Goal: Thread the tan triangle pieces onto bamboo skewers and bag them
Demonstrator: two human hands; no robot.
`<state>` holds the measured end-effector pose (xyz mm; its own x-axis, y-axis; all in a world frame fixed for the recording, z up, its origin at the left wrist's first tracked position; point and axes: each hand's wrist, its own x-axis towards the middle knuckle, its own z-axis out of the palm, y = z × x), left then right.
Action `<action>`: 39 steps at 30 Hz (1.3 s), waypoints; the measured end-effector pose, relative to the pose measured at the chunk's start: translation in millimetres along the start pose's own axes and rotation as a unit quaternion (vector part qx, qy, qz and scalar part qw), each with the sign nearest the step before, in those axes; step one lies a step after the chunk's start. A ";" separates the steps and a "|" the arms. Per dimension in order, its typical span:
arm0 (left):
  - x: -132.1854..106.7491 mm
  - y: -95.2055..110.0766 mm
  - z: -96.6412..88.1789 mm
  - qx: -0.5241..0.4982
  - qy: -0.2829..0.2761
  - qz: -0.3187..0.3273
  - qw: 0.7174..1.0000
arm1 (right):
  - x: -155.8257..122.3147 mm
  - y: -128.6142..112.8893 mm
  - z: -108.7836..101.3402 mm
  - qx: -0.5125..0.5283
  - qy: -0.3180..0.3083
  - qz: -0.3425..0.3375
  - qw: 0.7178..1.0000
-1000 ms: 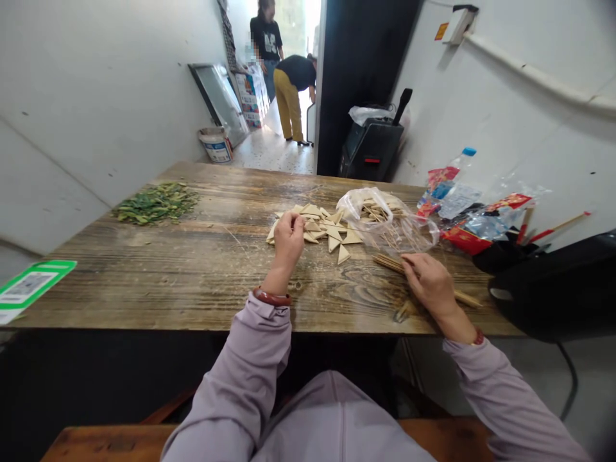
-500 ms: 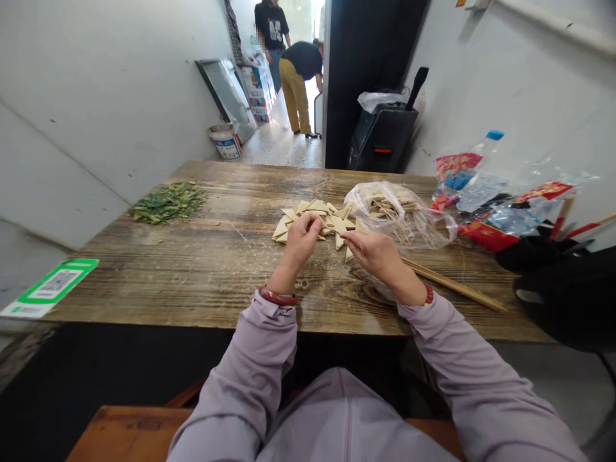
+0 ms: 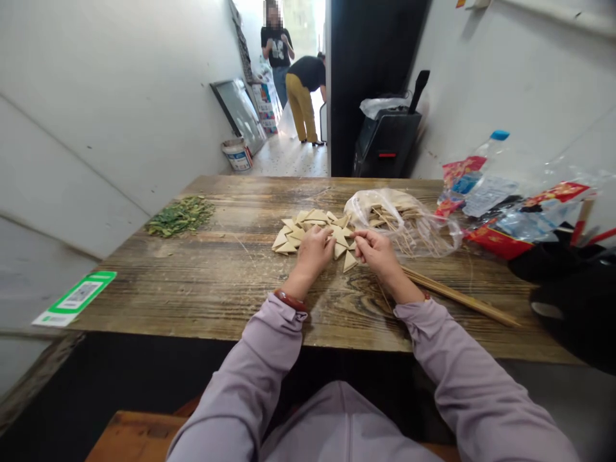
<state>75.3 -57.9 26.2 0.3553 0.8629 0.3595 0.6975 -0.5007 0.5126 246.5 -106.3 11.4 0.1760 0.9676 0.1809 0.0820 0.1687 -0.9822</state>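
Note:
A pile of flat, pale beige triangular pieces [image 3: 308, 218] lies on the wooden table in front of me. My left hand [image 3: 315, 251] is at the near side of the pile, its fingers closed around the edge of a pale triangular piece [image 3: 339, 239]. To its right, my right hand [image 3: 378, 253] is in a pinch; a thin bamboo skewer [image 3: 385, 296] shows below it, mostly hidden by the palm. One loose triangle [image 3: 350, 261] lies between the hands. Just beyond my right hand rests a clear plastic bag [image 3: 370, 199] with skewered pale pieces inside.
A bundle of bamboo skewers [image 3: 462, 298] lies right of my forearm. Chopped green leaves [image 3: 180, 215] are heaped at the left. Packets [image 3: 510, 237] and a blue-capped bottle [image 3: 495, 142] crowd the right side. Two people [image 3: 302, 106] are by the doorway.
The view has shifted slightly. My left hand has come lower onto the pile's near side, and my right hand has drawn a little to the right. A person behind has raised their hands.

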 end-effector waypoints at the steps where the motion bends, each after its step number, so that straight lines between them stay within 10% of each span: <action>1: 2.6 4.3 0.4 0.040 -0.006 0.000 0.999 | -0.4 -0.6 0.5 0.002 0.000 0.000 1.000; 11: 12.9 22.1 11.1 0.197 -0.045 -0.037 0.979 | 0.8 2.1 2.0 0.010 -0.002 -0.003 1.000; 22: 15.6 3.3 19.9 -0.109 0.019 -0.037 0.993 | 3.2 5.4 3.2 0.005 0.000 -0.004 1.000; 31: -4.1 -17.4 -5.8 -0.410 0.036 -0.099 0.906 | -0.1 -1.8 7.5 0.085 0.004 0.046 0.995; 39: -12.2 -5.3 -8.6 -0.329 0.018 -0.043 0.943 | -3.9 -1.4 11.3 0.092 -0.031 0.100 0.990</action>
<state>61.9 -66.3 25.8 0.2847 0.9053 0.3153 0.1807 -0.3738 0.9097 234.6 -108.1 11.6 0.1105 0.9937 -0.0165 -0.1292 -0.0021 -0.9916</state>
